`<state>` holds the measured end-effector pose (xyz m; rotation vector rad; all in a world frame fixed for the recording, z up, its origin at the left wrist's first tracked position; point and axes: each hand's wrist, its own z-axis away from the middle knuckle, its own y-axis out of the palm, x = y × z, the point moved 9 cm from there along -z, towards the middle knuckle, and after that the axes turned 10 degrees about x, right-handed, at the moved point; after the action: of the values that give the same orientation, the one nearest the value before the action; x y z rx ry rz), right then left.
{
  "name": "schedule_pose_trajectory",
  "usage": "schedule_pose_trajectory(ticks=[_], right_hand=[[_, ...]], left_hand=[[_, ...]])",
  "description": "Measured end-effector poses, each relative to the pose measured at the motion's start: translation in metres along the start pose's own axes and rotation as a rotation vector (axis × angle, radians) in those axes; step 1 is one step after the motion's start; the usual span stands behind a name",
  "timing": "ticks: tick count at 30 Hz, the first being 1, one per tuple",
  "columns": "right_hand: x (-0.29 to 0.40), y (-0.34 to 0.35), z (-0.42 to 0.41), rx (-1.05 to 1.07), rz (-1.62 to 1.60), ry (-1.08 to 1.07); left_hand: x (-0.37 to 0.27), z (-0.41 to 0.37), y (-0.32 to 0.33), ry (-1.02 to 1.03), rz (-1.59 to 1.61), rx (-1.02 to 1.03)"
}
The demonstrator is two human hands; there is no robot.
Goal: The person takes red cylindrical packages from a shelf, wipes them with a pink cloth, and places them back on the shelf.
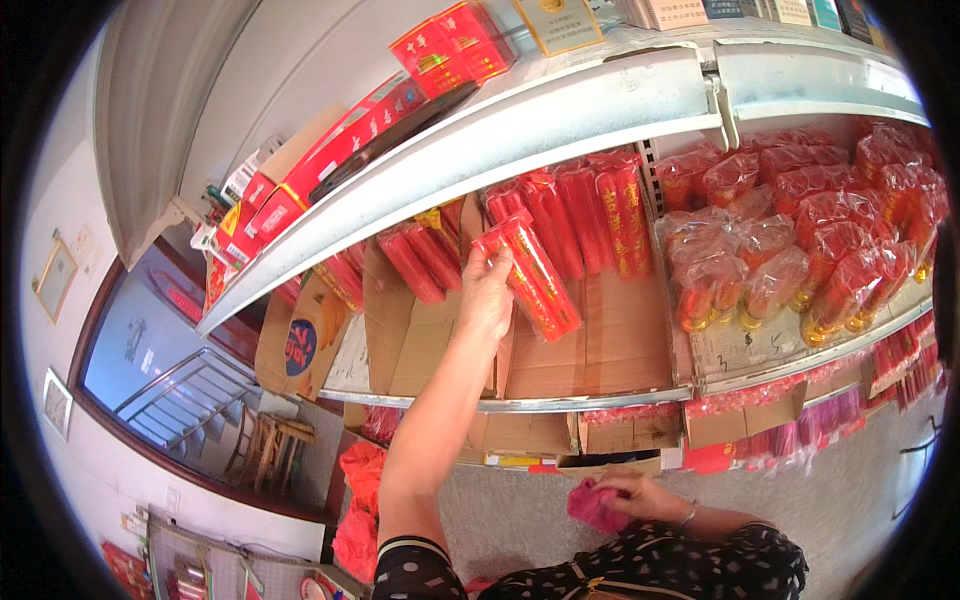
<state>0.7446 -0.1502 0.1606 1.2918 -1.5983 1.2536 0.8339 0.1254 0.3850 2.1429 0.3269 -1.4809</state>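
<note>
My left hand pinches the top end of a pack of red candles in clear film with gold writing. The pack slants down to the right, above an open cardboard box on the shelf. At the back of that box stand more wrapped red candles. Low down near my body, my right hand grips a crumpled pink cloth.
An upper metal shelf edge runs above my left hand, carrying red cartons. To the right are bagged red candles with gold bases. Lower shelf boxes sit beneath. Red plastic bags hang at lower left, near a doorway.
</note>
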Motion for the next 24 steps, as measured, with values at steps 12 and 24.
schedule_pose_trajectory(ticks=[12, 24], right_hand=[[0.028, -0.082, -0.003, -0.393, -0.093, -0.016], [-0.042, 0.004, 0.026, -0.221, -0.268, 0.108]], left_hand=[[0.047, -0.074, 0.063, 0.083, 0.004, 0.220], [0.053, -0.082, 0.055, 0.076, -1.039, 0.079]])
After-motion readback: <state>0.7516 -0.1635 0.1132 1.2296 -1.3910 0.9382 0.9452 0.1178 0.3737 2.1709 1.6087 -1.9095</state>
